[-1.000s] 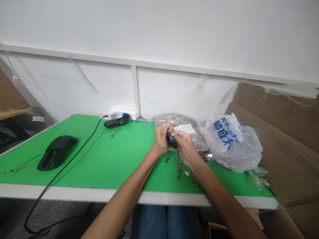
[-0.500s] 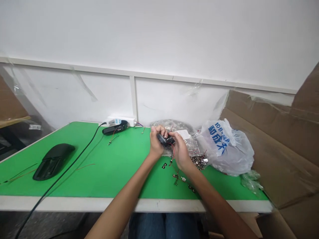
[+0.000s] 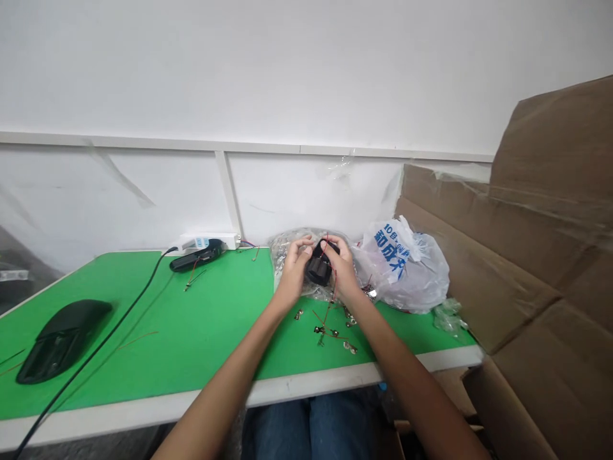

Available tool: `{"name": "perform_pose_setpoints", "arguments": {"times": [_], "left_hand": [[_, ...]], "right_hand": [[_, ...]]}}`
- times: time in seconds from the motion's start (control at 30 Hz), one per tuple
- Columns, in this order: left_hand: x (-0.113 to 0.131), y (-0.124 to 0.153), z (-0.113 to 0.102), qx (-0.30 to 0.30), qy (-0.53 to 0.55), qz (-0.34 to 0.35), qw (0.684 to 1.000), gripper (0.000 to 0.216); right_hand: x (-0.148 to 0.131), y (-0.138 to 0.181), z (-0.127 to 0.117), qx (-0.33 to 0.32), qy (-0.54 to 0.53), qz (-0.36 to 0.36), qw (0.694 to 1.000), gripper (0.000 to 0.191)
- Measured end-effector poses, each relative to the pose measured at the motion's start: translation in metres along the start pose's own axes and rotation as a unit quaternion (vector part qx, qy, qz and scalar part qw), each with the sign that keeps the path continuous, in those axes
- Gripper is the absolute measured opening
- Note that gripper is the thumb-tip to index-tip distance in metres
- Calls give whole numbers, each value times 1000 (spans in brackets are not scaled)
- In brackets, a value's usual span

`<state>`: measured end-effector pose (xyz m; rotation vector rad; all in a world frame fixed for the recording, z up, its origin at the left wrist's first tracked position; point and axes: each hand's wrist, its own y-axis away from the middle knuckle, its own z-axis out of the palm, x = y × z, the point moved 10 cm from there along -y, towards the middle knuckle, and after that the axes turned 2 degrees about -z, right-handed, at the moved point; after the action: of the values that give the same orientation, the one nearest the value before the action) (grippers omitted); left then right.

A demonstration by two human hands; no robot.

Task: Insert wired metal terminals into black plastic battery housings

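Note:
Between both hands, above the green table, is a black plastic casing point(image 3: 319, 269) with thin red wires. My left hand point(image 3: 294, 268) curls its fingers around the casing's left side. On the right side, my right hand point(image 3: 342, 259) grips the same casing, its thumb near the upper part and a red wire. Behind them lies a clear plastic bag point(image 3: 282, 246) of small parts. Just below the hands, small metal contacts point(image 3: 320, 330) with red and dark wires are scattered on the green surface. The inside of the casing is too small to make out.
Another black casing point(image 3: 64, 335) lies at the left, crossed nearby by a black cable point(image 3: 122, 319). A second black casing point(image 3: 196, 257) rests by a white power strip point(image 3: 211, 239). At the right stand a white plastic bag point(image 3: 416, 268) and cardboard point(image 3: 450, 255).
The casing has been turned more upright between my hands, with its dark, broad face showing. My view has swung to the right, so the table's things appear further left.

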<state>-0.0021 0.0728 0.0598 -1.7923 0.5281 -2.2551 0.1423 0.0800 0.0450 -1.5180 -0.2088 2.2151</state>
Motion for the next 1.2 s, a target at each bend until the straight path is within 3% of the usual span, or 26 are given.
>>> {"name": "perform_pose_setpoints", "arguments": {"times": [0.13, 0.23, 0.47, 0.7, 0.97, 1.2], "left_hand": [[-39, 5, 18, -135, 58, -208, 967, 50], [-43, 15, 27, -216, 54, -252, 942, 45], [-44, 19, 31, -223, 32, -239, 945, 44], [-41, 15, 42, -263, 13, -181, 947, 44], [-45, 16, 41, -264, -18, -174, 948, 34], [-42, 19, 42, -259, -38, -162, 951, 38]], "right_hand": [[-38, -8, -11, -25, 149, -140, 978, 25], [-43, -7, -16, -25, 174, -150, 973, 20], [-44, -1, -10, -35, 153, -150, 976, 19], [-29, -3, -15, -31, 98, -85, 991, 27], [-12, -5, -10, -60, 59, -14, 996, 38], [-11, -5, -8, -71, 42, -24, 996, 39]]}}
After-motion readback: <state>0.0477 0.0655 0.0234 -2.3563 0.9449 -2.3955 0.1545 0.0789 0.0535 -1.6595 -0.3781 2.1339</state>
